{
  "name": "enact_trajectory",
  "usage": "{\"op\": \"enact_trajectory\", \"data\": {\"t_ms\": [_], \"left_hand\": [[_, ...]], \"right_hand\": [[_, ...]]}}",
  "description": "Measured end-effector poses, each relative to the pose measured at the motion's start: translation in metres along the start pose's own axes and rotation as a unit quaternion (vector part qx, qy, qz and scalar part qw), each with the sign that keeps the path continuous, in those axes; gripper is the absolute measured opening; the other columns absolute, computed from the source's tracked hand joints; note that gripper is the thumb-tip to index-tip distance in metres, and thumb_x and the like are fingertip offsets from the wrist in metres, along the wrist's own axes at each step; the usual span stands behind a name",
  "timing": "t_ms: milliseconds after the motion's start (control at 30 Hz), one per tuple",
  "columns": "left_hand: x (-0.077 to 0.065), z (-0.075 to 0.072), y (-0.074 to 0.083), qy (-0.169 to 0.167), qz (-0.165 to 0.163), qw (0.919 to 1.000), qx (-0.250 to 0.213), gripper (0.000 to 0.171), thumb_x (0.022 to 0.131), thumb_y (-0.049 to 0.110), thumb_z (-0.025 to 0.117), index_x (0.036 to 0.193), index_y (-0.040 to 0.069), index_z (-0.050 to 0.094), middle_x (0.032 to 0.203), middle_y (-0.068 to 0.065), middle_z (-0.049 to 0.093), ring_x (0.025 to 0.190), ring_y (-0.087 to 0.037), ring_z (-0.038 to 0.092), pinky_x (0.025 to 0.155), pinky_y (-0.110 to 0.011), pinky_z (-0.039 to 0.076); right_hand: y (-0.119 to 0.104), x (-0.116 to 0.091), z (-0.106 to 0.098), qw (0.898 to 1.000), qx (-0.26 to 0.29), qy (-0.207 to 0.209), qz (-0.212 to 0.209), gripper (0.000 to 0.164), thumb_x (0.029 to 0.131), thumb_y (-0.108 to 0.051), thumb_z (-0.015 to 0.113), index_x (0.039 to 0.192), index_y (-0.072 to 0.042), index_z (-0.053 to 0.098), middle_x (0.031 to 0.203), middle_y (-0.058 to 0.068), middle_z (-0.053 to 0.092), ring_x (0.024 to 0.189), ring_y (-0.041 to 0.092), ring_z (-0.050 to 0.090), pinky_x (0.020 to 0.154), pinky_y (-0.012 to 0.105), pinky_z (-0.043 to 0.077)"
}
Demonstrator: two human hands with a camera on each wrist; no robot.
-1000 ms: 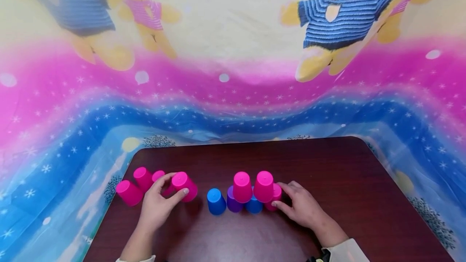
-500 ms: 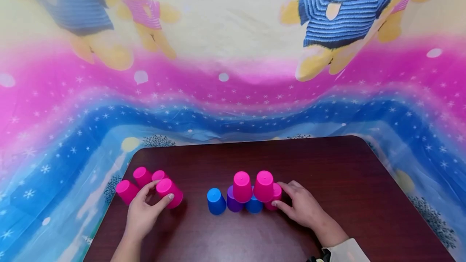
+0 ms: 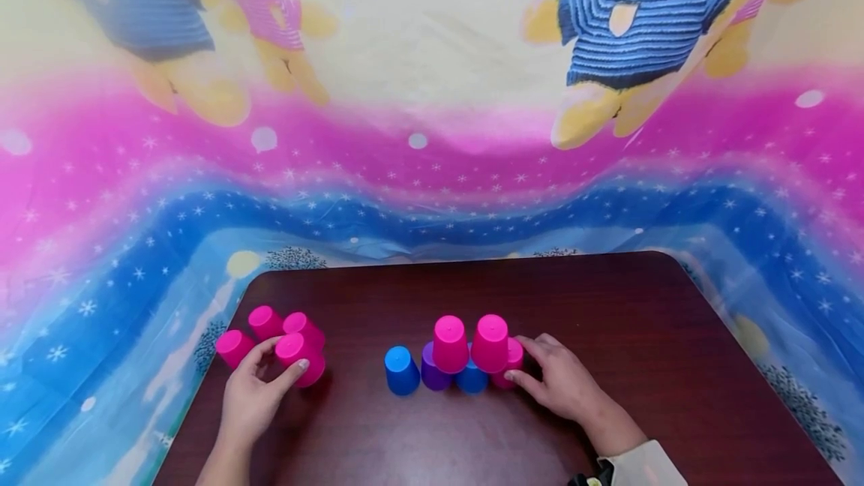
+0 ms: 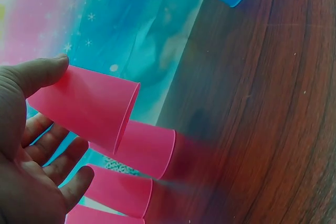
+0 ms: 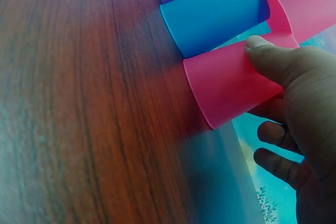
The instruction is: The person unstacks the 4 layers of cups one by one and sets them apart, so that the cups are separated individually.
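My left hand [image 3: 246, 403] pinches an upside-down pink cup [image 3: 297, 358] between thumb and fingers at the table's left. In the left wrist view this cup's rim hangs above the tabletop, clear of it. My right hand [image 3: 567, 385] grips another pink cup [image 3: 511, 367], which stands at the right end of a row. Along that row stand a blue cup [image 3: 402, 372], a purple cup [image 3: 434, 375] and a second blue cup [image 3: 472, 379]. On top sit two upside-down pink cups [image 3: 449, 346], one bridging the purple and blue cups, the other further right.
Three more pink cups [image 3: 265, 321] stand upside down beside and behind the left hand, near the left table edge. The dark wooden table [image 3: 574, 298] has a patterned cloth [image 3: 418, 208] hanging behind it and at its sides.
My left hand has moved left with its pink cup, away from the row and up to the other pink cups. The right hand and the row have stayed in place.
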State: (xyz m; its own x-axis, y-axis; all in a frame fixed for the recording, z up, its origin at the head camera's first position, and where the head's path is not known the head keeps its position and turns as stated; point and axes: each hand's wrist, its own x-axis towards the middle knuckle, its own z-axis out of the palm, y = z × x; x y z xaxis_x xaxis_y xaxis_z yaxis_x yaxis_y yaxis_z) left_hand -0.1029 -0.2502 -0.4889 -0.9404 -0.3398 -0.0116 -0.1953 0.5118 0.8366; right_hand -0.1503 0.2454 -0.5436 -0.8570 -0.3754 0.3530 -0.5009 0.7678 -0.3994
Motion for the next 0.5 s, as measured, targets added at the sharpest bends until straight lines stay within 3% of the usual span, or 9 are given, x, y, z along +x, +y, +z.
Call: {"op": "enact_trajectory", "data": {"t_ms": [167, 267, 333, 400, 500], "left_hand": [[0.000, -0.003, -0.003, 0.016, 0.002, 0.9999, 0.000, 0.081, 0.084, 0.050, 0.085, 0.147, 0.009, 0.054, 0.140, -0.017, 0.061, 0.128, -0.036, 0.057, 0.081, 0.001, 0.036], [0.000, -0.006, -0.006, 0.021, -0.005, 0.9998, 0.003, 0.082, 0.084, 0.050, 0.085, 0.147, 0.008, 0.053, 0.140, -0.018, 0.060, 0.128, -0.036, 0.057, 0.080, 0.000, 0.037], [-0.001, -0.008, -0.007, 0.023, -0.012, 0.9996, 0.010, 0.084, 0.084, 0.052, 0.084, 0.148, 0.008, 0.052, 0.141, -0.019, 0.060, 0.129, -0.038, 0.057, 0.089, -0.010, 0.048], [-0.001, -0.010, -0.009, 0.023, -0.019, 0.9995, 0.010, 0.084, 0.085, 0.052, 0.083, 0.149, 0.009, 0.051, 0.142, -0.020, 0.058, 0.130, -0.039, 0.056, 0.098, -0.029, 0.054], [0.000, -0.013, -0.013, 0.031, -0.026, 0.9991, 0.012, 0.083, 0.085, 0.052, 0.083, 0.149, 0.009, 0.051, 0.141, -0.020, 0.058, 0.130, -0.041, 0.054, 0.107, -0.056, 0.049]], "right_hand": [[0.000, 0.000, 0.000, 1.000, 0.003, -0.008, 0.004, 0.061, 0.088, -0.049, 0.081, 0.137, -0.014, 0.067, 0.104, -0.011, 0.069, 0.093, 0.011, 0.060, 0.080, 0.036, 0.059], [0.001, 0.000, 0.000, 1.000, 0.005, -0.011, 0.005, 0.061, 0.088, -0.048, 0.081, 0.136, -0.014, 0.067, 0.104, -0.011, 0.068, 0.093, 0.011, 0.061, 0.080, 0.035, 0.059], [0.001, 0.000, 0.000, 1.000, 0.005, -0.011, 0.005, 0.061, 0.088, -0.048, 0.081, 0.136, -0.014, 0.067, 0.104, -0.012, 0.068, 0.093, 0.011, 0.061, 0.080, 0.035, 0.059], [0.000, 0.000, -0.001, 1.000, 0.005, -0.009, 0.004, 0.060, 0.089, -0.048, 0.081, 0.136, -0.014, 0.067, 0.104, -0.012, 0.069, 0.093, 0.010, 0.061, 0.081, 0.035, 0.059], [0.000, 0.000, -0.001, 1.000, 0.003, -0.008, 0.002, 0.060, 0.089, -0.049, 0.080, 0.136, -0.014, 0.067, 0.105, -0.011, 0.069, 0.094, 0.010, 0.060, 0.081, 0.035, 0.058]]}}
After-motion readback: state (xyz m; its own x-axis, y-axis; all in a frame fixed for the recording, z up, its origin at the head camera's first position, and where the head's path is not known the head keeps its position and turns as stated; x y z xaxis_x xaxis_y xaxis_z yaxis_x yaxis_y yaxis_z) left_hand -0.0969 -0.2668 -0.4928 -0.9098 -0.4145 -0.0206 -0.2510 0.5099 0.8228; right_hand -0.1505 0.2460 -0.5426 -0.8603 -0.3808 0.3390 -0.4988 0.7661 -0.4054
